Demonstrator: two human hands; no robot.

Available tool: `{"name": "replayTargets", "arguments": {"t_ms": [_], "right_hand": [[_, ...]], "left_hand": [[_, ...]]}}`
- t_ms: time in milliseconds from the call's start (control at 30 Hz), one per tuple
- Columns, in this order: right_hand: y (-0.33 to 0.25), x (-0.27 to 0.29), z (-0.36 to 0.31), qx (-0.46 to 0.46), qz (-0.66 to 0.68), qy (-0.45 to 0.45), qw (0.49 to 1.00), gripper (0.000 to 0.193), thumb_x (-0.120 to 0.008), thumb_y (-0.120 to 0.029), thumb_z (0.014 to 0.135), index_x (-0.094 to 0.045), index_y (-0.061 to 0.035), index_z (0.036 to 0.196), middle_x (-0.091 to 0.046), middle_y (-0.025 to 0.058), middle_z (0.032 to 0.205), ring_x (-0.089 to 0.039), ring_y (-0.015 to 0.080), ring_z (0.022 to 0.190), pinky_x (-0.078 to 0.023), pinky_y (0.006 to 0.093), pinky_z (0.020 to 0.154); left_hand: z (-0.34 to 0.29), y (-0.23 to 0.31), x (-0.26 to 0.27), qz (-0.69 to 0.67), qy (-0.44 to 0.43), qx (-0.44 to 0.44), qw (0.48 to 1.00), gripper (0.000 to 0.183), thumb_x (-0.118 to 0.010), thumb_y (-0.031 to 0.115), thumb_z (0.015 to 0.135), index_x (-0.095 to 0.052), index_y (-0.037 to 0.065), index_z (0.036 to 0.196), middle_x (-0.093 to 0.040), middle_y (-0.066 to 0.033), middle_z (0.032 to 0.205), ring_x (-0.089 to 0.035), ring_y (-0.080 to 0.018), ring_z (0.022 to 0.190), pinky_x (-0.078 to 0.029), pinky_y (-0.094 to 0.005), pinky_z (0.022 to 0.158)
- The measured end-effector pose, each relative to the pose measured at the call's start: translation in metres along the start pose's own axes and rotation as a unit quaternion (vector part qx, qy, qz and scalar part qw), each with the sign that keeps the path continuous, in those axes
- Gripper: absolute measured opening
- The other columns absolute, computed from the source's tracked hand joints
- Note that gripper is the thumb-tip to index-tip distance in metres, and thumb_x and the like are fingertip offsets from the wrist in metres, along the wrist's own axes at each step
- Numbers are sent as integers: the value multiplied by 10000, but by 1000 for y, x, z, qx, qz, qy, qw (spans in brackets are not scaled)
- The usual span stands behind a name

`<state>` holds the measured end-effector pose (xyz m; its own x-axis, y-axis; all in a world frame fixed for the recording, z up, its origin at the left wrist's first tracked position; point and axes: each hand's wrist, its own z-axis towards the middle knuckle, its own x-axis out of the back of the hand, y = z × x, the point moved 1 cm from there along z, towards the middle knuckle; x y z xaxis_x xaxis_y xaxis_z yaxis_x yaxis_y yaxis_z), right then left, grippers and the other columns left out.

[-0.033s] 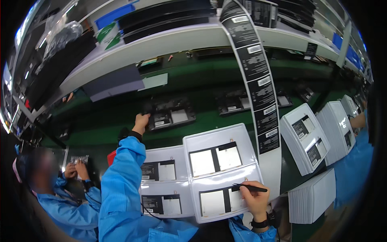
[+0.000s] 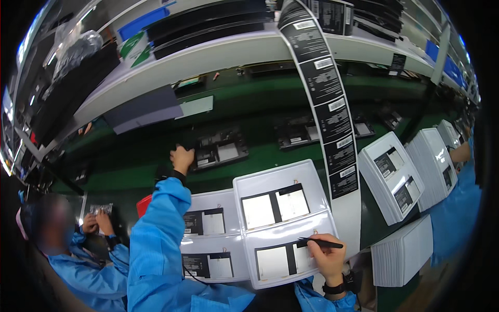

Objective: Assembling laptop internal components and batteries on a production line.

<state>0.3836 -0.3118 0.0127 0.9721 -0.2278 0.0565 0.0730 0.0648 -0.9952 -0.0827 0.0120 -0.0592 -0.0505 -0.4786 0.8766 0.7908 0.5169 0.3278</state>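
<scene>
My right hand [image 2: 329, 260] is closed round black tweezers [image 2: 326, 243], their tip over a white plastic tray [image 2: 275, 234]. That tray has two compartments, each with a flat battery pack of pale panels and a black middle strip; the upper battery pack [image 2: 259, 210] lies uncovered, and my fingers partly hide the lower battery pack [image 2: 273, 262]. My left hand [image 2: 182, 158] reaches over the green bench, thumb and finger apart, by the left edge of a black electronics frame [image 2: 221, 151]. Its fingertips are hard to see against the dark.
A second white tray [image 2: 234, 195] with labelled battery packs lies partly under the first. A strip of black labels [image 2: 332, 109] hangs from the shelf [image 2: 208, 54]. Tray stacks [image 2: 395, 182] stand at right. Other people in blue sleeves [image 2: 88, 275] work on both sides.
My left hand has shifted slightly left along the black frame, its thumb and finger spreading. My right hand and the tweezers stay in place. The whole view has moved a little.
</scene>
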Motion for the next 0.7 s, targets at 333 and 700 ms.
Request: {"name": "replayTargets", "arguments": {"t_ms": [333,700], "right_hand": [[-5,8,-1,8,-8,31,999,173,-794,-7,806,-745,22,969,-731,83,893,-653,74,702,-510,192,606],[-8,8,-1,9,-36,61,997,172,-809,-54,812,-756,12,962,-748,91,882,-639,61,664,-495,185,570]], "left_hand": [[-104,223,-44,-328,-306,-528,721,527,-808,374,811,-550,12,1094,-636,-172,971,-635,-294,900,-517,-380,803],[-122,244,-74,-378,-173,-475,776,354,-716,89,760,-552,18,1066,-607,-211,940,-627,-376,859,-518,-446,770]]}}
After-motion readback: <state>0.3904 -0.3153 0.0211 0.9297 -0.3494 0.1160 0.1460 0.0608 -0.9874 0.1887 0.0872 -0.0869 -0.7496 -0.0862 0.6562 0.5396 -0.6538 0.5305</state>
